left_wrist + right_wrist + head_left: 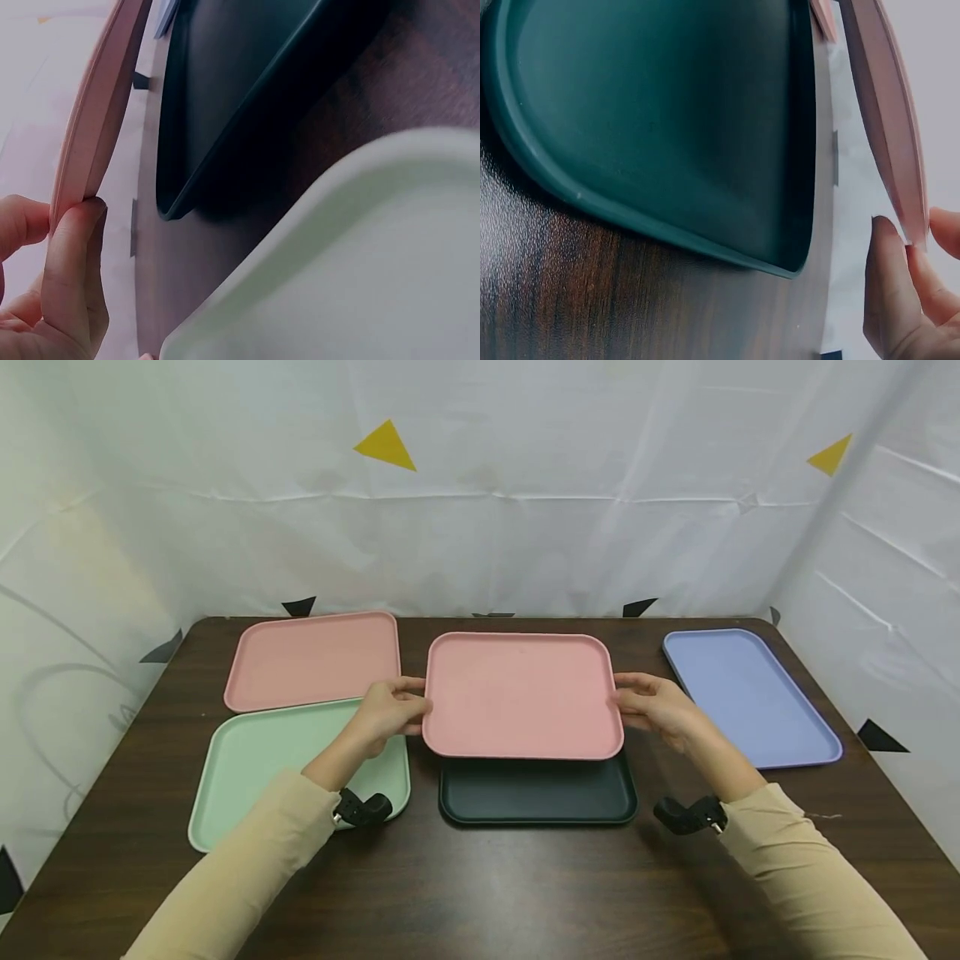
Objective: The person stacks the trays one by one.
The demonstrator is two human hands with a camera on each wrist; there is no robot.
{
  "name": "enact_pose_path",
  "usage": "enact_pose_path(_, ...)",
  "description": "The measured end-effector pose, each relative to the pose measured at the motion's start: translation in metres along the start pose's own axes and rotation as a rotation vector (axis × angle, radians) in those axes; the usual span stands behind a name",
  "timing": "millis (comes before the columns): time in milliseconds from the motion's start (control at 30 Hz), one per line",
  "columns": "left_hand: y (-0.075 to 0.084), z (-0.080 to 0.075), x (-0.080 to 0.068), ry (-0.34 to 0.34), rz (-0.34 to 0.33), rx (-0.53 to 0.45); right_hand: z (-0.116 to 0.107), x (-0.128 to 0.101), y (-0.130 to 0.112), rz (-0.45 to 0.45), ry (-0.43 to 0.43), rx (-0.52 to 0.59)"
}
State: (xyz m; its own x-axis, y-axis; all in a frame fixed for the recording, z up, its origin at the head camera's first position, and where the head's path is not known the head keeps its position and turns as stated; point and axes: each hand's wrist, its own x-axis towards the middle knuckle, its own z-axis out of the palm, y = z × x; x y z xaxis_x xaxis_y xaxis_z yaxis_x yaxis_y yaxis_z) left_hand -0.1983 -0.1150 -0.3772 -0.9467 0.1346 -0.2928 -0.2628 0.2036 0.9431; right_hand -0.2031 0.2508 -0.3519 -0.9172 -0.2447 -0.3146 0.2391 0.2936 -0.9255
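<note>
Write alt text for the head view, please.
Both hands, left hand and right hand, hold a pink tray by its side edges above a dark green tray on a brown table.

Left hand (390, 710) and right hand (654, 706) grip opposite short edges of a pink tray (522, 695), held above a dark green tray (537, 793) on the bench (480, 877). Second pink tray (313, 658) and mint tray (255, 760) left, lavender tray (750, 693) right.
</note>
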Motion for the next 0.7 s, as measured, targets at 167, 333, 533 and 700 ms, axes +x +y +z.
enact_pose_path(167,-0.003,0.006,-0.004,-0.026,0.004,-0.017,0.0,0.0,0.001,-0.025,0.049,-0.004)
enact_pose_path(333,-0.007,0.01,-0.007,-0.034,0.007,-0.006,-0.001,-0.001,0.002,-0.037,0.072,0.002)
enact_pose_path(533,-0.011,0.011,-0.009,-0.057,-0.005,0.002,-0.003,-0.004,0.003,-0.018,0.078,-0.01)
enact_pose_path(700,-0.013,0.012,-0.011,-0.104,-0.004,0.025,-0.004,-0.006,0.005,-0.001,0.074,-0.019)
